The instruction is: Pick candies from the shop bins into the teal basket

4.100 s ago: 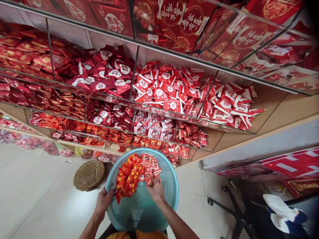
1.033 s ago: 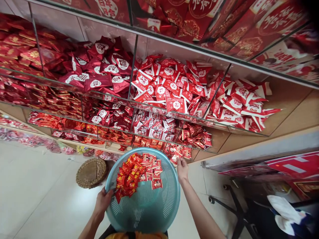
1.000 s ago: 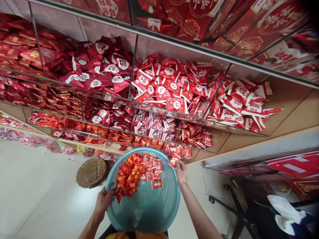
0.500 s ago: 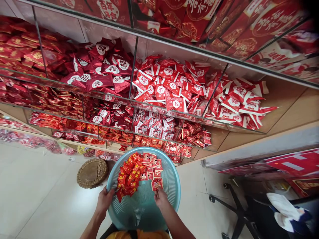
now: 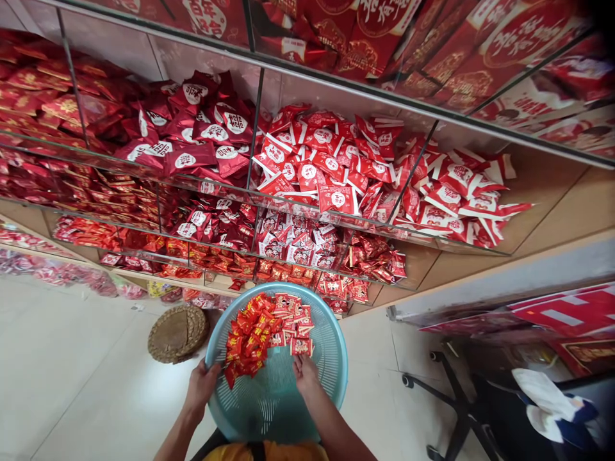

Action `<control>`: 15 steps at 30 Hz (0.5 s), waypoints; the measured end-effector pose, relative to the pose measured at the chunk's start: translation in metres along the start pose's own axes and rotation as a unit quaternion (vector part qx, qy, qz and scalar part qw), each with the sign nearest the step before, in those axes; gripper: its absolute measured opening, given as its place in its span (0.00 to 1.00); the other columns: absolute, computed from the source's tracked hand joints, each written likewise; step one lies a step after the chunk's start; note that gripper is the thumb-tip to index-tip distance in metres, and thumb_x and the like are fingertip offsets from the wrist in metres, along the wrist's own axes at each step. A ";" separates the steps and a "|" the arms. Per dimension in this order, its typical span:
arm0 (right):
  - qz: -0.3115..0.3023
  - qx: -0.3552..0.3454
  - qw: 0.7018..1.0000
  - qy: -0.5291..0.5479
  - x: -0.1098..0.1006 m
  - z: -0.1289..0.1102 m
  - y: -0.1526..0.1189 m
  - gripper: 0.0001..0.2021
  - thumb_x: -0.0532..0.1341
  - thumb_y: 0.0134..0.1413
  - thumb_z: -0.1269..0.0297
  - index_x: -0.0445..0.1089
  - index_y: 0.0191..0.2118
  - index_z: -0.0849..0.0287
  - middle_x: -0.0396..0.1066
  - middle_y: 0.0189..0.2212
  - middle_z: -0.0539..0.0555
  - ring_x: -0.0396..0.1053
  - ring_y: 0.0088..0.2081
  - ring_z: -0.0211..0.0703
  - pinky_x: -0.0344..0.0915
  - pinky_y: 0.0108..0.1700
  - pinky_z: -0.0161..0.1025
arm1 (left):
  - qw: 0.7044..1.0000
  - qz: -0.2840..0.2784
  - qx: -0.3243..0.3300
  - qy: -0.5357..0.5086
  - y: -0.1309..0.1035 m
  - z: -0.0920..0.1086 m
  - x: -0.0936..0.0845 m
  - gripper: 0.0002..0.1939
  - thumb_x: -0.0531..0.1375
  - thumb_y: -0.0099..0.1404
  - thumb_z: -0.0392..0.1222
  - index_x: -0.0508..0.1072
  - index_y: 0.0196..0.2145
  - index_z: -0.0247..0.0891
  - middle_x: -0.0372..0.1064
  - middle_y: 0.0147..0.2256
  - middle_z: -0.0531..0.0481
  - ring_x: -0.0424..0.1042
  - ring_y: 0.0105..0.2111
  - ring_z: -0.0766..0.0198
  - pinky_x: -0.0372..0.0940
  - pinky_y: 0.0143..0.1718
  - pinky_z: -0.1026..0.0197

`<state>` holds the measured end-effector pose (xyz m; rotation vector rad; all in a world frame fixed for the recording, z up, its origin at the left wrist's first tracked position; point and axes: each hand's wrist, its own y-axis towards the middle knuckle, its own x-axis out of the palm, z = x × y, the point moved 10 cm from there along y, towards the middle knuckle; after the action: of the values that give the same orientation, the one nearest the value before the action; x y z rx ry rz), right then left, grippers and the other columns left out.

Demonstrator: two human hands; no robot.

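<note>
Head view: one small red packet (image 5: 301, 346) lies in a blue-green basket (image 5: 331, 358), just beyond the right hand (image 5: 307, 374), whose grip is narrow; whether it holds the packet cannot be told. Orange-red packets (image 5: 248, 338) lie leftward. The left hand (image 5: 204, 383) clasps the basket's side. Laden shelves (image 5: 533, 221) stand beyond.

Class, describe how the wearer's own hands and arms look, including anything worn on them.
The left hand and right hand are ungloved. Both forearms are bare as far as they show: no sleeve, watch or bracelet. Any ring would be too small to tell.
</note>
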<state>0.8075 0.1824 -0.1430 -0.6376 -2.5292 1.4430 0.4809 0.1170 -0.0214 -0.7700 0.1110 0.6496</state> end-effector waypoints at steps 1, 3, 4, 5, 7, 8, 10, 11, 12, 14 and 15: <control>-0.001 0.000 1.000 0.003 0.000 0.000 -0.001 0.05 0.60 0.46 0.62 0.62 0.26 0.53 0.75 0.31 0.52 0.75 0.43 0.46 0.69 0.38 0.34 | 1.000 -0.002 -0.003 -0.003 0.000 0.000 0.000 0.14 0.58 0.39 0.49 0.68 0.25 0.39 0.66 0.18 0.55 0.65 0.22 0.62 0.61 0.24 0.59; 0.000 0.002 1.000 0.007 -0.004 0.000 -0.003 0.05 0.61 0.45 0.62 0.62 0.26 0.53 0.74 0.30 0.52 0.75 0.43 0.47 0.70 0.38 0.35 | 1.000 -0.003 -0.004 -0.009 0.000 0.000 0.001 0.15 0.58 0.39 0.49 0.68 0.25 0.39 0.67 0.19 0.55 0.65 0.22 0.62 0.61 0.25 0.59; 0.001 0.003 1.000 0.008 -0.006 0.001 -0.004 0.06 0.61 0.45 0.62 0.62 0.26 0.53 0.74 0.30 0.52 0.75 0.42 0.47 0.70 0.38 0.35 | 1.000 -0.001 -0.002 -0.010 0.001 0.000 0.000 0.15 0.58 0.38 0.49 0.68 0.25 0.39 0.66 0.19 0.55 0.65 0.22 0.62 0.61 0.25 0.59; 0.003 0.003 1.000 0.008 -0.009 0.001 -0.005 0.06 0.61 0.45 0.62 0.62 0.26 0.53 0.74 0.29 0.52 0.75 0.42 0.47 0.70 0.37 0.35 | 1.000 -0.001 0.000 -0.011 0.001 0.000 0.000 0.15 0.58 0.38 0.49 0.68 0.25 0.39 0.66 0.19 0.55 0.65 0.22 0.62 0.61 0.25 0.59; 0.007 0.005 1.000 0.009 -0.015 0.002 -0.007 0.07 0.62 0.45 0.62 0.62 0.25 0.53 0.73 0.27 0.52 0.75 0.40 0.47 0.70 0.36 0.35 | 1.000 0.001 0.005 -0.011 0.003 -0.001 0.000 0.15 0.58 0.38 0.49 0.68 0.25 0.39 0.67 0.19 0.55 0.65 0.23 0.62 0.61 0.26 0.59; 0.010 0.006 1.000 0.010 -0.017 0.002 -0.008 0.07 0.61 0.46 0.62 0.62 0.25 0.53 0.72 0.26 0.52 0.75 0.39 0.47 0.69 0.35 0.35 | 1.000 0.001 0.005 -0.009 0.003 -0.003 0.000 0.15 0.58 0.38 0.49 0.68 0.25 0.39 0.67 0.19 0.54 0.65 0.23 0.62 0.61 0.26 0.59; 0.015 0.006 1.000 0.013 -0.020 0.002 -0.008 0.06 0.61 0.47 0.63 0.62 0.25 0.53 0.71 0.25 0.52 0.75 0.37 0.46 0.69 0.34 0.36 | 1.000 0.003 0.002 -0.005 0.005 -0.006 -0.001 0.15 0.58 0.38 0.49 0.69 0.25 0.39 0.67 0.19 0.54 0.65 0.22 0.61 0.61 0.25 0.59; 0.017 0.003 1.000 0.014 -0.020 0.000 -0.008 0.06 0.61 0.47 0.63 0.62 0.25 0.53 0.71 0.24 0.51 0.75 0.36 0.46 0.69 0.34 0.36 | 1.000 0.003 0.002 -0.003 0.006 -0.007 -0.001 0.15 0.58 0.39 0.49 0.69 0.25 0.39 0.67 0.19 0.54 0.65 0.22 0.61 0.61 0.25 0.59; 0.018 0.000 1.000 0.016 -0.019 -0.002 -0.008 0.07 0.61 0.47 0.63 0.62 0.25 0.53 0.71 0.24 0.51 0.75 0.35 0.45 0.69 0.33 0.36 | 1.000 0.003 0.003 -0.004 0.006 -0.007 -0.001 0.15 0.59 0.39 0.49 0.69 0.25 0.39 0.67 0.19 0.54 0.66 0.23 0.61 0.61 0.25 0.59; 0.021 -0.010 1.000 0.017 -0.016 -0.009 -0.006 0.08 0.61 0.48 0.62 0.61 0.25 0.53 0.70 0.23 0.50 0.75 0.33 0.44 0.69 0.32 0.35 | 1.000 0.001 0.006 -0.008 0.006 -0.006 -0.001 0.14 0.59 0.39 0.48 0.69 0.26 0.38 0.68 0.19 0.54 0.66 0.23 0.60 0.62 0.25 0.59; 0.021 -0.015 1.000 0.018 -0.015 -0.013 -0.004 0.08 0.61 0.48 0.61 0.60 0.24 0.53 0.70 0.22 0.49 0.75 0.32 0.44 0.68 0.31 0.35 | 1.000 0.000 0.008 -0.010 0.005 -0.005 -0.001 0.14 0.59 0.40 0.48 0.69 0.26 0.38 0.68 0.19 0.53 0.67 0.23 0.60 0.62 0.25 0.59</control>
<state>0.8236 0.1840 -0.1315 -0.7203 -2.5284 1.3978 0.4780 0.1161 -0.0284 -0.7477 0.0976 0.6549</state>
